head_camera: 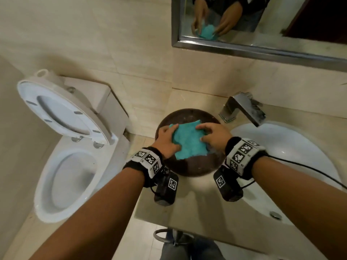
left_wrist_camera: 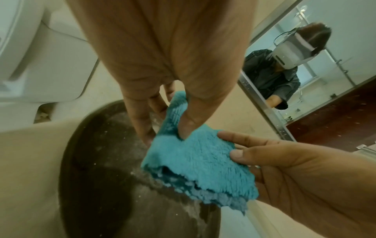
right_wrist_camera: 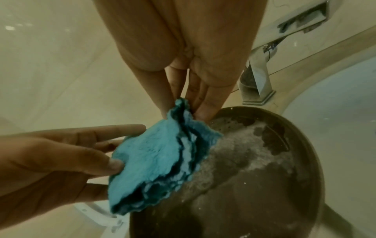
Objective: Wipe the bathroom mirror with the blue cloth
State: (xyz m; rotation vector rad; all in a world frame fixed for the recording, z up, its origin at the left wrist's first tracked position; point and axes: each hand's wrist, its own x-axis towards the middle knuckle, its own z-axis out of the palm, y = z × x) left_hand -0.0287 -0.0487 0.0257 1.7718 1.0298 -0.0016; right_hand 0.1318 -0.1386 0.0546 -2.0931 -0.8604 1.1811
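Note:
The blue cloth (head_camera: 187, 142) is a fluffy folded square held just above a dark round dish (head_camera: 191, 167) on the counter. My left hand (head_camera: 173, 136) pinches its left edge, thumb on top and fingers beneath. My right hand (head_camera: 202, 133) pinches its right edge. In the left wrist view, the left thumb presses into the cloth (left_wrist_camera: 195, 161) while the right hand (left_wrist_camera: 231, 145) holds the opposite side. In the right wrist view, the right hand (right_wrist_camera: 189, 111) grips a far corner of the cloth (right_wrist_camera: 154, 161) and the left hand (right_wrist_camera: 126, 145) holds the near side. The steel-framed mirror (head_camera: 272, 19) hangs on the wall above, apart from the cloth.
A white toilet (head_camera: 65, 175) with its lid up stands at the left. A chrome tap (head_camera: 244, 109) and a white basin (head_camera: 293, 162) are at the right of the beige counter (head_camera: 197, 203). A thin black cable runs from my right wrist.

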